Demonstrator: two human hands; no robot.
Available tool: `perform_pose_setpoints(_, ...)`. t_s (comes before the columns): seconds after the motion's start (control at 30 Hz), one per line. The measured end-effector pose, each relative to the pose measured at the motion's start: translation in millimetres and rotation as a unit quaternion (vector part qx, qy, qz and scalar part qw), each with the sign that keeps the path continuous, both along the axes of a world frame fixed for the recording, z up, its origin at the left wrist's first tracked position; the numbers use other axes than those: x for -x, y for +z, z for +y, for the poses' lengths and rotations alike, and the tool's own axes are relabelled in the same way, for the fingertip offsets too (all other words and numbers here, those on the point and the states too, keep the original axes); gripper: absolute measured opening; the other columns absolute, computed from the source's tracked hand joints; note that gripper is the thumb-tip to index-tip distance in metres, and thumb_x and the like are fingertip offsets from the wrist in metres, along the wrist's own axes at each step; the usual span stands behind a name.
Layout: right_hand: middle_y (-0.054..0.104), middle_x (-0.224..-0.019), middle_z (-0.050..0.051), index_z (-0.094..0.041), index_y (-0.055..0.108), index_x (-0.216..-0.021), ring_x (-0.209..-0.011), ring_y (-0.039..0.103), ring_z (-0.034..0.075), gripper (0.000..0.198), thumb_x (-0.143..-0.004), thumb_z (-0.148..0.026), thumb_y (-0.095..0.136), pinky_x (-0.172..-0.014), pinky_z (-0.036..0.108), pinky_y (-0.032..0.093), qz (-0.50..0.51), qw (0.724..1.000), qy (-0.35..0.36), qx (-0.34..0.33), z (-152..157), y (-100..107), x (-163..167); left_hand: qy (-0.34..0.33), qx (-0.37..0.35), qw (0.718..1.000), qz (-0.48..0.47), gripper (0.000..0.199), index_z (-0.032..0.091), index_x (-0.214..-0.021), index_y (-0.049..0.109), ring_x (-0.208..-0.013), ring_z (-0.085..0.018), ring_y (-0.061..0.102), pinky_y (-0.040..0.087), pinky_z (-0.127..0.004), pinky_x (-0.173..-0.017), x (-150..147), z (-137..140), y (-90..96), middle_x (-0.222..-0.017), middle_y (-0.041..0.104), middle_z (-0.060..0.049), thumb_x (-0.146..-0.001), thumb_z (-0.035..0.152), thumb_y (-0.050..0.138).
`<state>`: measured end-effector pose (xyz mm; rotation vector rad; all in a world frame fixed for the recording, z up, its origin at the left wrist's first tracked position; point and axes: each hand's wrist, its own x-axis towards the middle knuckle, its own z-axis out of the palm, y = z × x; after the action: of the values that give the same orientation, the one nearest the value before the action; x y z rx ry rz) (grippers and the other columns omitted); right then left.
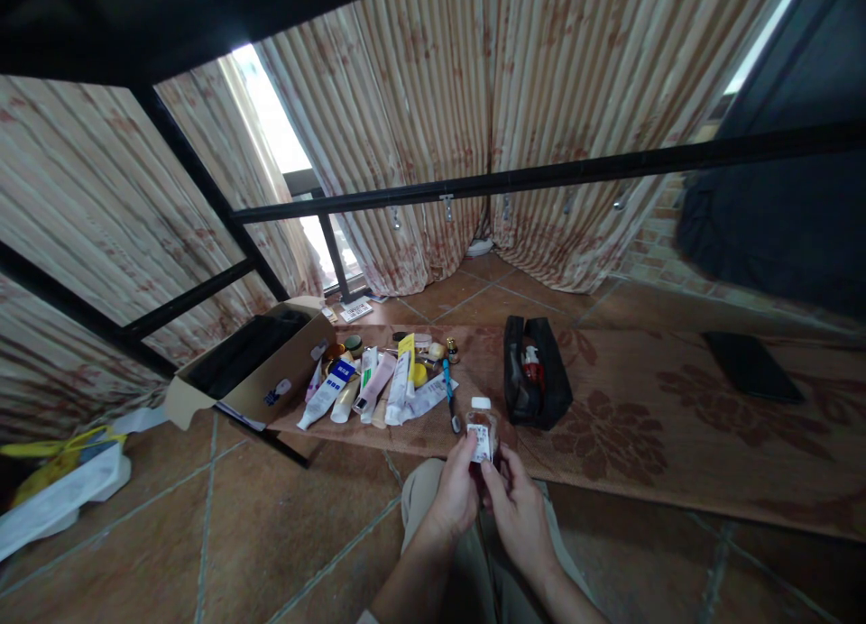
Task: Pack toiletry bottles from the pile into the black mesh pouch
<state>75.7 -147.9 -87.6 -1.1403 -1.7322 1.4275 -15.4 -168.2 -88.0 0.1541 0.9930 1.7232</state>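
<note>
Left hand (pixel 455 490) and right hand (pixel 520 502) grip a white-capped bottle (pixel 481 442); the open black pouch (pixel 556 391) holds a red bottle (pixel 532 366), the cardboard box (pixel 288 380) black material (pixel 249 352).

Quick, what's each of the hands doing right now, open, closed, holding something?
Left hand: closed, holding the white-capped bottle.
Right hand: closed on the same bottle, from the other side.

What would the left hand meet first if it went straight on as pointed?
The bottle in the left hand's own grip. Past that, probably the black pouch, though depth is unclear.
</note>
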Motion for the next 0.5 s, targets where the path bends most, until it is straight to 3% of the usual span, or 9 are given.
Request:
perform_pose_setpoints(0.17,0.07,-0.079,0.006,-0.015,0.055,-0.124,-0.066,0.063,0.021,0.055,-0.092,-0.056,0.037,-0.062,0.031,0.05,0.015,1.0,-0.013,0.002,2.7,1.5,-2.9,-0.073,-0.002,0.997,-0.009,0.058,0.014,-0.101,0.063,-0.036,-0.008,0.043,0.026,-0.022,-0.035,0.4,0.3,-1.3,-0.064,0.061,0.0,-0.077,0.067,0.057)
perform_pose_setpoints(0.3,0.07,-0.079,0.006,-0.014,0.058,-0.122,-0.062,0.06,0.019,0.058,-0.093,-0.057,0.033,-0.059,0.03,0.047,0.036,0.999,-0.021,0.004,5.4,0.6,-5.4,-0.12,-0.015,0.993,-0.018,0.067,0.012,-0.106,0.062,-0.033,-0.009,0.041,0.027,-0.023,-0.033,0.4,1.5,-4.3,-0.065,0.062,-0.002,-0.081,0.071,0.046)
perform_pose_setpoints(0.5,0.062,-0.064,0.001,-0.012,0.056,-0.125,-0.054,0.056,0.018,0.06,-0.093,-0.058,0.032,-0.053,0.029,0.045,0.047,0.998,-0.016,0.025,4.8,1.7,-4.1,-0.121,-0.026,0.992,-0.024,0.058,0.016,-0.11,0.062,-0.036,-0.009,0.044,0.029,-0.023,-0.035,0.9,-0.3,0.8,-0.074,0.065,-0.003,-0.082,0.066,0.049)
